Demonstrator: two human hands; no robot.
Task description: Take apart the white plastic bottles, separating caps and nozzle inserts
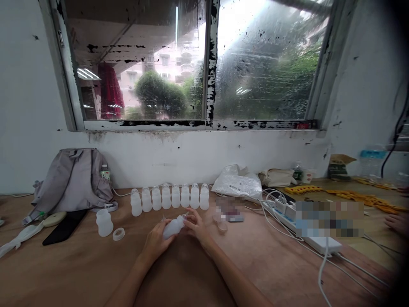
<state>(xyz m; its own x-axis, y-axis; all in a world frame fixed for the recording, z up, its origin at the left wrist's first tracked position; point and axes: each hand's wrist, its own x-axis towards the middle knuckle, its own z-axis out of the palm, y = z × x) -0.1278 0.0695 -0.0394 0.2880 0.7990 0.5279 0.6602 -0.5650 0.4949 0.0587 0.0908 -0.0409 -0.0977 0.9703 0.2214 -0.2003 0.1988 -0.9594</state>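
A white translucent bottle [173, 228] lies tilted in my left hand [157, 239], whose fingers are wrapped round its body. My right hand [195, 226] pinches a small clear piece at the bottle's upper right end; fingers hide part of it. Beyond both hands, several similar bottles [175, 197] with clear tops stand upright in a row. Another white bottle [104, 223], without a clear top, stands to the left, beside a loose ring [119, 234]. Right of my right hand lie pale round pieces [221, 225].
A grey backpack [75, 179], a black flat item [64, 227] and a white plastic bag [237, 183] lie around the table [255, 264]. A white power strip [319, 244] with cables is at the right. Another person's hand [396, 222] shows at the far right edge.
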